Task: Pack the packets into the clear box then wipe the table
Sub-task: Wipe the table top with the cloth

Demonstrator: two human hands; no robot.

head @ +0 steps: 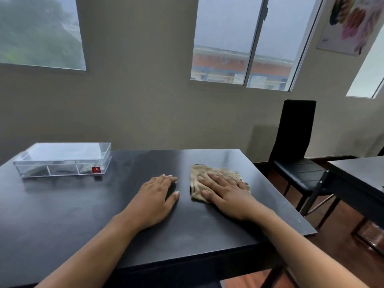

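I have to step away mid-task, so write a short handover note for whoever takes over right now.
Left hand: flat and empty on the black tabletop.
Right hand: open palm pressing the crumpled beige cloth on the table's right side.
Clear lidded plastic box: closed, at the far left, packets inside.
Done: no loose packets visible.
Left: wiping; how much surface is covered cannot be told.
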